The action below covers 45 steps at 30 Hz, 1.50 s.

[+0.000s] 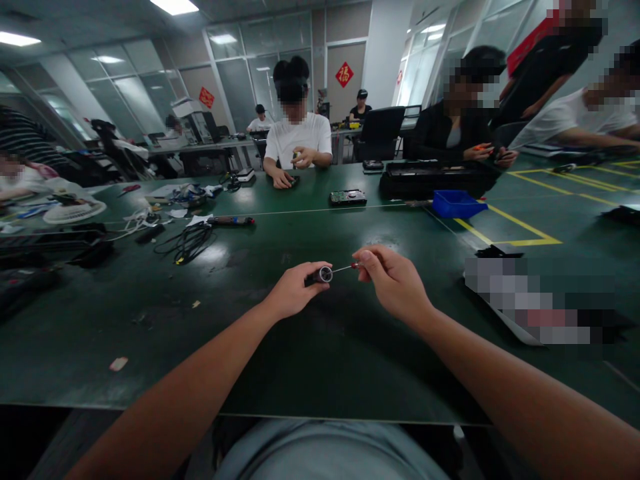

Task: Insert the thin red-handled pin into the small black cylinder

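above the near part of the green tabletop, between my two forearms, i hold a short black cylinder in my left hand, its pale-rimmed round end turned toward my right side. my left fingers are wrapped narrowly about it, thumb below and forefinger above. my right hand pinches a slim screwdriver by its small red end, thumb against forefinger, the thin metal shaft running almost level across to the cylinder.

as i judge it, the work is somewhere in its middle: both pieces are picked up and lined up, and the tip is already at the round end. whether it sits inside or only touches the rim, i cannot tell. the cylinder looks whole from outside, with nothing visibly parted from it, so what is left seems to lie at that end; how much, the view does not show.

farther off lie a bare hard drive and a blue plastic bin, both well apart from my fingers
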Each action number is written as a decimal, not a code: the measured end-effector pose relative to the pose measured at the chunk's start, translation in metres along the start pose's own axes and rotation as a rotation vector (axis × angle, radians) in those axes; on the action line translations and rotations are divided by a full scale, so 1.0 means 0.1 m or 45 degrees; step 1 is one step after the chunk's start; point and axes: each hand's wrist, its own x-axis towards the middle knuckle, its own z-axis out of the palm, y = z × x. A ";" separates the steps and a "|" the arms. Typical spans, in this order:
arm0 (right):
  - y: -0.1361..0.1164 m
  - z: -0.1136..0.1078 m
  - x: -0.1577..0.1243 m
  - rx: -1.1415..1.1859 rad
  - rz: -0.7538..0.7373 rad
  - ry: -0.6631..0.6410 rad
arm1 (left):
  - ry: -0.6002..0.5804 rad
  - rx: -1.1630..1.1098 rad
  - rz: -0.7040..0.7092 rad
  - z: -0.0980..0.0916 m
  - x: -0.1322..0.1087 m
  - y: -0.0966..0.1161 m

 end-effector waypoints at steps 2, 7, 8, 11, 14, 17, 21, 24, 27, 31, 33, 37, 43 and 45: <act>0.01 0.00 0.00 0.000 -0.002 -0.007 | -0.006 -0.001 0.009 0.00 0.00 0.00; 0.07 0.00 0.00 0.054 -0.021 -0.055 | -0.007 0.016 -0.002 0.00 0.00 0.00; 0.08 0.00 0.00 0.059 -0.034 -0.068 | -0.005 0.018 -0.004 0.00 0.00 0.00; 0.05 0.00 -0.01 0.039 -0.055 -0.091 | 0.006 0.012 0.001 0.01 0.00 0.00; 0.02 0.01 -0.02 -0.005 -0.035 -0.089 | 0.009 0.012 0.010 0.01 0.00 0.00; 0.03 0.01 -0.02 -0.002 -0.017 -0.076 | 0.008 0.014 0.013 0.00 0.00 0.01; 0.05 0.01 -0.03 0.069 -0.005 -0.070 | 0.002 0.033 0.013 0.00 0.00 0.02; 0.06 0.04 -0.02 0.204 0.050 -0.017 | 0.008 0.035 0.035 -0.01 0.00 0.02; 0.08 0.08 0.00 0.459 0.115 0.051 | 0.021 0.038 0.047 -0.01 0.00 0.01; 0.16 0.12 0.08 0.752 0.300 0.119 | 0.006 0.030 0.071 -0.01 0.00 0.01; 0.21 0.13 0.11 0.902 0.484 0.157 | 0.007 0.027 0.090 -0.01 0.00 0.00; 0.23 0.13 0.13 1.081 0.631 0.151 | 0.025 0.051 0.132 0.00 0.01 -0.03; 0.19 0.13 0.08 0.763 0.313 0.224 | 0.020 0.081 0.142 0.00 0.01 -0.01; 0.18 0.13 0.06 0.648 0.229 0.195 | 0.020 0.081 0.147 0.00 0.01 0.00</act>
